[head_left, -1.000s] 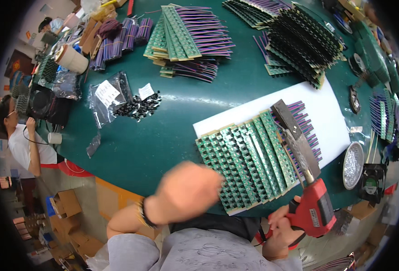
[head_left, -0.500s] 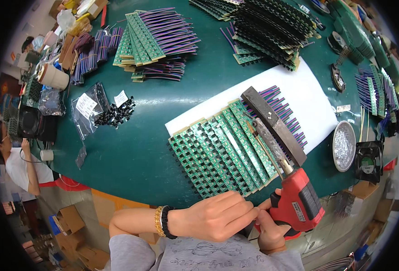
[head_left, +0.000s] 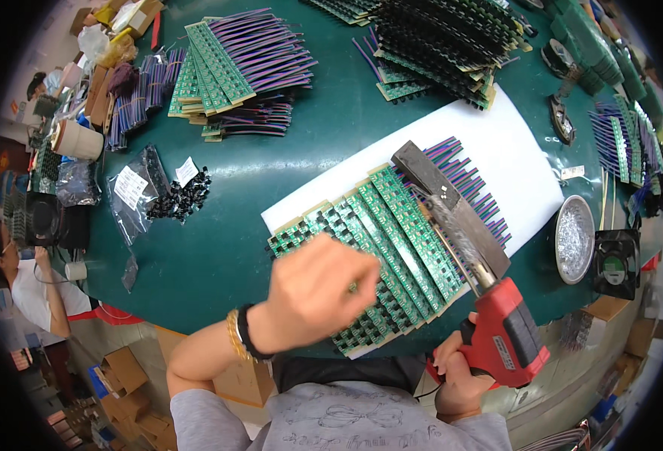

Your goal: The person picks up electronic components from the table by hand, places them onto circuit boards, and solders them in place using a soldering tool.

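Note:
My right hand (head_left: 463, 376) grips a red and black soldering gun (head_left: 508, 334) by its handle, at the near right of the bench. The gun's metal barrel and thin feed tube point away over the right part of a row of green circuit boards (head_left: 406, 240). My left hand (head_left: 320, 289), slightly blurred, is curled closed above the left boards, which carry rows of small black parts. Whatever its fingers may hold is hidden. A dark metal bar (head_left: 451, 207) lies across the boards' far right ends, where purple wires (head_left: 470, 192) stick out. Beneath the boards is a white foam sheet (head_left: 523, 165).
Black parts (head_left: 181, 197) lie heaped by a plastic bag (head_left: 132, 192) at left. Wired boards (head_left: 222, 71) and dark boards (head_left: 451, 49) are stacked at the back. A bowl (head_left: 574, 240) and a small fan (head_left: 617, 263) stand right. Another person (head_left: 38, 293) sits far left.
My left hand has moved left and away from beside my right hand, now over the boards. The soldering gun has shifted slightly right. The view has shifted a little.

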The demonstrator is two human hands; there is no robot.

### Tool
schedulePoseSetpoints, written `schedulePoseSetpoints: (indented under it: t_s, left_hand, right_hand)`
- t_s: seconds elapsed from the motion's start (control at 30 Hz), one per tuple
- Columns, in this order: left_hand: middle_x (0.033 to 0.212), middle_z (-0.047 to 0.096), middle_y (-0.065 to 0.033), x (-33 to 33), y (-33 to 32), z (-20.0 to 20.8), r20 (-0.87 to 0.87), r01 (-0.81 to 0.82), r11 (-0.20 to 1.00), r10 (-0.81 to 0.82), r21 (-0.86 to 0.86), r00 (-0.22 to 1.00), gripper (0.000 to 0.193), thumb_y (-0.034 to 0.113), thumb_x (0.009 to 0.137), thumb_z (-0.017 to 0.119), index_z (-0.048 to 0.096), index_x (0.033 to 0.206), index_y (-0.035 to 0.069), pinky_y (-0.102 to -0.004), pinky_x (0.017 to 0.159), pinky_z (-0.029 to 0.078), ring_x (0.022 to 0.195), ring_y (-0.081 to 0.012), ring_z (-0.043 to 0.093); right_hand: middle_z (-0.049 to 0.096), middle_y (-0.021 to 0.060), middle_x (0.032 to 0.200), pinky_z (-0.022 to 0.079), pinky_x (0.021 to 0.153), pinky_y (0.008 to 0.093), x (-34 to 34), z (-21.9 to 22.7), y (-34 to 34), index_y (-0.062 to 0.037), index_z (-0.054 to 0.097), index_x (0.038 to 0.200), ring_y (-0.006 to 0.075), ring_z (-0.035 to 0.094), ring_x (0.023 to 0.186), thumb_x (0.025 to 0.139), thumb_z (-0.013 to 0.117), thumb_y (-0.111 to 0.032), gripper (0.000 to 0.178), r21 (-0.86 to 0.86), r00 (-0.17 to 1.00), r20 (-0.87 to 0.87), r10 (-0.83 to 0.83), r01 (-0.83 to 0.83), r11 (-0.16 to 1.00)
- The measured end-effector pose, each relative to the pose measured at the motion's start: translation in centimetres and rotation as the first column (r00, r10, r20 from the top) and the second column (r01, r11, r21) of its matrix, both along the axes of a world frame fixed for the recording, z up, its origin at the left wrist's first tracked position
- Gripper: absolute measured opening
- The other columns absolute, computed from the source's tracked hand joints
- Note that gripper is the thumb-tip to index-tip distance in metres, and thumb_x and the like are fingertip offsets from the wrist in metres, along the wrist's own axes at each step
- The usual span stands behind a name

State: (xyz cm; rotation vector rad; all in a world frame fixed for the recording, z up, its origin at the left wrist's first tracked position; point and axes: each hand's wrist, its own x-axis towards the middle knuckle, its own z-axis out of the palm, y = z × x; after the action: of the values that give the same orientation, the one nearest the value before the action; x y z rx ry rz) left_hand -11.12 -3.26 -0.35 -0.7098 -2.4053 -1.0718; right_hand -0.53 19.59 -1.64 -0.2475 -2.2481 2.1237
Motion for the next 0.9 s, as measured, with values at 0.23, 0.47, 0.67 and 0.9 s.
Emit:
schedulePoseSetpoints:
  t_s: [0.23,0.47,0.67,0.9]
  left_hand:
    - [0.063,0.054,-0.0016,-2.4,-0.9,-2.1,0.022,-0.196,0.979,0.197,-0.064,0.98,0.02,-0.005,0.067,0.073,0.063,0.079,0.005,-0.0318,0.051,0.043,0.056,-0.0187,0.055]
    - [0.06,0.052,-0.0009,-2.4,-0.7,-2.2,0.092,-0.19,0.981,0.193,-0.04,0.977,0.02,-0.005,0.065,0.073,0.062,0.078,0.006,-0.0308,0.051,0.041,0.054,-0.0187,0.053]
    - [0.06,0.052,-0.0012,-2.3,-0.8,-2.1,0.126,-0.193,0.981,0.195,-0.025,0.973,0.02,-0.005,0.065,0.073,0.061,0.077,0.006,-0.0315,0.051,0.041,0.054,-0.0195,0.053]
    - [0.06,0.052,-0.001,-2.3,-0.6,-1.9,0.157,-0.197,0.98,0.201,-0.038,0.967,0.018,-0.004,0.066,0.072,0.061,0.076,0.007,-0.0321,0.052,0.04,0.055,-0.0199,0.053]
  right_hand:
    - [0.047,0.0016,0.054,0.041,0.045,0.0298,0.7,-1.4,1.5,0.0107,0.039,0.134,0.0145,0.046,0.042,0.089,0.073,-0.031,0.07,-0.298,0.998,-0.047,-0.051,0.035,0.954]
    - [0.047,0.0017,0.05,0.041,0.045,0.0307,0.4,-2.5,2.9,0.001,0.056,0.084,0.0159,0.046,0.041,0.091,0.065,-0.052,0.054,-0.24,0.974,-0.17,0.15,-0.189,0.952]
    - [0.05,0.0059,0.05,0.039,0.042,0.03,0.8,-2.2,2.3,-0.0007,0.05,0.073,0.0164,0.045,0.04,0.095,0.056,-0.054,0.058,-0.309,0.998,0.066,-0.015,0.035,0.95]
    - [0.048,0.0052,0.051,0.037,0.039,0.03,0.3,-2.5,2.3,0.0046,0.052,0.084,0.0159,0.044,0.04,0.094,0.061,-0.049,0.055,-0.153,0.992,-0.1,0.077,-0.092,0.984]
